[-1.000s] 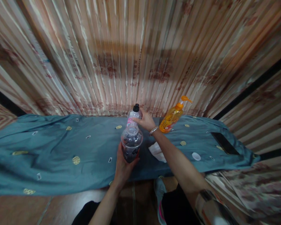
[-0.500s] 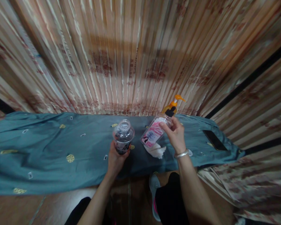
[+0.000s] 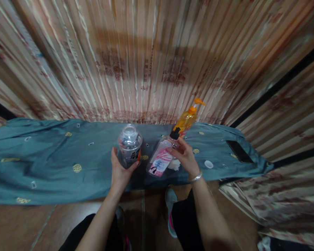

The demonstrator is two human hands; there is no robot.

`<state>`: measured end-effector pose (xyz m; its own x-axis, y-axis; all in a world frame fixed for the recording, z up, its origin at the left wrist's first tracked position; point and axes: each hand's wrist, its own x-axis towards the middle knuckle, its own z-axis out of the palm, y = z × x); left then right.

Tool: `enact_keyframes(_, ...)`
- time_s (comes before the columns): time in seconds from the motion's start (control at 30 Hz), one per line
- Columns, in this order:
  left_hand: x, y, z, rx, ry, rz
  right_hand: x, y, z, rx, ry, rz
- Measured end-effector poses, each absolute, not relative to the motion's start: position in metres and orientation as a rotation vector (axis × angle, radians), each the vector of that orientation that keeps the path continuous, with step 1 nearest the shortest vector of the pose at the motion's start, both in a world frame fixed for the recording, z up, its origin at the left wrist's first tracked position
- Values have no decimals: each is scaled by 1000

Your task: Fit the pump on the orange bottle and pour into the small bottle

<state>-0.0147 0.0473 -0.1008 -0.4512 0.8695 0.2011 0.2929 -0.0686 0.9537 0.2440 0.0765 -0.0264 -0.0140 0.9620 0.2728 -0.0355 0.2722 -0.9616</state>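
Note:
My left hand is curved round the lower part of a clear plastic jar, with the thumb against its right side. The jar is upright, open-mouthed, with dark and orange print. My right hand grips the upper part of a clear flat bottle with a pink and white label and a black cap; the bottle leans to the right. Just behind it stands an orange pump bottle. A crumpled white tissue lies partly hidden behind the right hand.
A green patterned cloth covers the long surface. On its right are a small white round lid and a black phone. A pleated curtain hangs behind, and shoes show on the floor below.
The jar and my left hand have moved left. My right hand has carried the pink-labelled bottle left and nearer, uncovering more of the orange pump bottle and the white lid.

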Motion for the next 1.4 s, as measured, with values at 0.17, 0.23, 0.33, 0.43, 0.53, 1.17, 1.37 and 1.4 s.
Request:
enact_keyframes(0.17, -29, 4, -70, 1301, 1687, 1501, 246, 76, -25, -937, -1294, 1145)
enact_keyframes(0.23, -23, -9, -62, 1363, 1592, 1444, 244, 75, -23, -916, -1292, 1188)
enact_keyframes(0.33, 1, -14, -64, 1382, 1438, 1381, 236, 71, -19, -890, -1305, 1241)
enact_keyframes(0.43, 27, -9, -75, 1342, 1331, 1291, 225, 69, -16, -876, -1345, 1269)
enact_keyframes(0.53, 43, -4, -83, 1274, 1286, 1219, 219, 69, -16, -848, -1369, 1304)
enact_keyframes(1.17, 60, -12, -75, 788, 845, 990, 230, 90, -29, -816, -1019, 1525)
enact_keyframes(1.37, 55, -10, -80, 734, 881, 1031, 234, 97, -42, -853, -1048, 1454)
enact_keyframes(1.4, 53, -9, -81, 736, 896, 1039, 235, 97, -44, -867, -1048, 1448)
